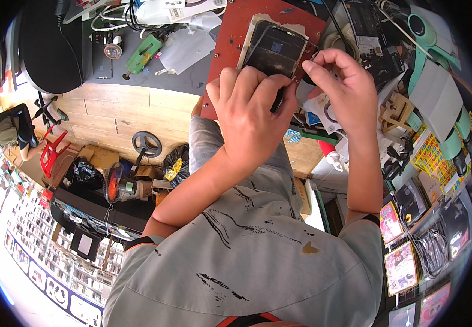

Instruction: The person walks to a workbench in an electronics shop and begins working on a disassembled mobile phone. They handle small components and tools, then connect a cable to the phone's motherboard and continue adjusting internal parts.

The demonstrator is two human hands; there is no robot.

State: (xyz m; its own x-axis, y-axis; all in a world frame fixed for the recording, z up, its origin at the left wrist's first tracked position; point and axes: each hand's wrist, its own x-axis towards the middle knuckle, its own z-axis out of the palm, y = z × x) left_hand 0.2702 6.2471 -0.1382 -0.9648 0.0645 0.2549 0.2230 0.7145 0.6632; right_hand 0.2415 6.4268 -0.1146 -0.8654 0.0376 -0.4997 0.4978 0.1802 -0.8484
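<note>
A black phone part [279, 46], flat and scuffed like a screen panel, lies on a pale worn sheet over a red board [225, 46] at the desk's edge. My left hand [252, 111] has its fingers curled over the near end of the phone part, gripping it; the fingertips are partly hidden. Just off the part's right edge, my right hand [347, 84] has its thumb and forefinger pinched together. Whatever sits in that pinch is too small to make out.
Left on the grey desk are a green tool [143, 53], clear plastic film [184, 50] and cables. To the right stand a teal clamp stand [424, 32], a wooden block [397, 111] and boxed goods. Farther left are a fan [117, 184], a red chair [53, 152] and another person [22, 128].
</note>
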